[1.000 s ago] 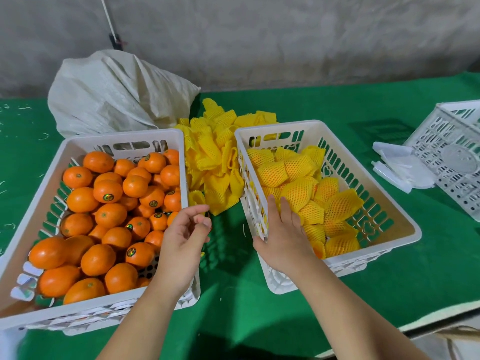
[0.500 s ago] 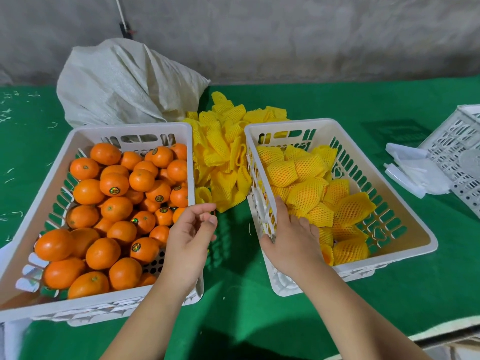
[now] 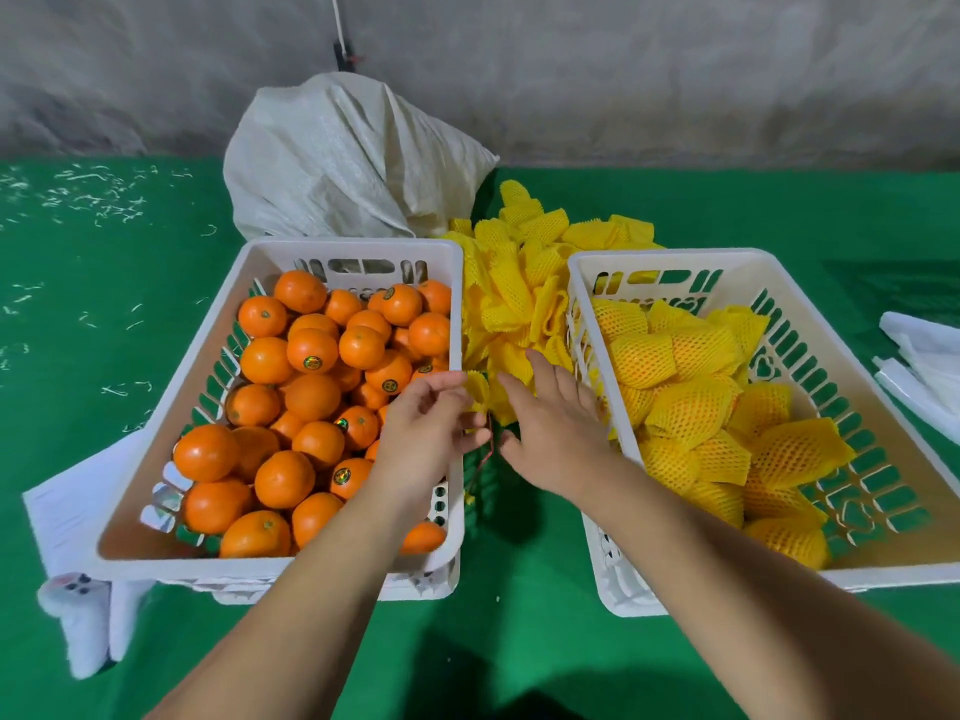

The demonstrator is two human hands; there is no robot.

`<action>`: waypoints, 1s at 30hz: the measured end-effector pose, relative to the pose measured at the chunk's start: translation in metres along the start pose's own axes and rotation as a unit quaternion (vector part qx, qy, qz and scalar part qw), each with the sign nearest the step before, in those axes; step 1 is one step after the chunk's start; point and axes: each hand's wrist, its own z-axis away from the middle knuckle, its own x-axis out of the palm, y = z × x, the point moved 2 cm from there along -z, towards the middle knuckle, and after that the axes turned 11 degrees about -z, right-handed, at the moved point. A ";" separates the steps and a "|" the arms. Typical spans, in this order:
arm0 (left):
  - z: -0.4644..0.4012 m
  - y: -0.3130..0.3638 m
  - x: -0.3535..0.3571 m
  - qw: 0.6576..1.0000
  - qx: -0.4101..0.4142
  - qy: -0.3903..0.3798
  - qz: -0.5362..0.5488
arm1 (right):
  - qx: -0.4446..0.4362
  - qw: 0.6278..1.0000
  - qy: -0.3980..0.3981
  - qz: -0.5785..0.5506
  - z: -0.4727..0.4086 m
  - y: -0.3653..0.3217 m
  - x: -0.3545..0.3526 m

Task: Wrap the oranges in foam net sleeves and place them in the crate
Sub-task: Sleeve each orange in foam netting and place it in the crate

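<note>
- Two bare forearms reach in from the bottom of the frame over a counter (image 3: 519, 631) covered in green felt-like cloth.
- The left hand (image 3: 423, 444) hovers over the right rim of the crate at centre left, its grip loosely curled, thumb and fingertips close together; whether it pinches anything cannot be told.
- The right hand (image 3: 553, 431) is spread flat, grip apart and fingers straight, above the gap between the two crates, at the near edge of the loose foam net sleeves (image 3: 519, 293).
- The left crate (image 3: 358, 246), white slotted plastic, holds bare oranges (image 3: 311, 397); several carry small round stickers, their print too small to read.
- The right crate (image 3: 675, 257), also white, holds wrapped oranges (image 3: 691, 407) in yellow netting.
- White folded sheets (image 3: 62, 511) lie under the left crate's near corner; more white pieces (image 3: 919, 356) sit at the right edge of the frame.
- Pale scraps litter the cloth at upper left.
- Farther back, a white woven sack (image 3: 353, 158) slumps behind the left crate, against a rough grey wall (image 3: 675, 70) across the top of the frame.
</note>
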 end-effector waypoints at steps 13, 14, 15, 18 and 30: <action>-0.043 -0.009 0.043 0.606 0.257 0.079 -0.749 | 0.084 0.991 0.011 -0.101 -0.108 0.043 -0.005; -0.050 -0.007 0.046 0.593 0.257 0.054 -0.762 | 0.091 0.989 0.020 -0.114 -0.109 0.044 -0.003; -0.059 -0.004 0.049 0.583 0.247 0.029 -0.773 | 0.098 0.988 0.025 -0.121 -0.110 0.046 -0.001; -0.087 0.006 0.059 0.528 0.214 -0.017 -0.822 | 0.088 0.994 0.018 -0.069 -0.110 0.054 0.008; -0.109 0.009 0.056 0.371 0.111 -0.110 -0.915 | 0.047 0.973 -0.079 0.212 -0.122 0.094 -0.021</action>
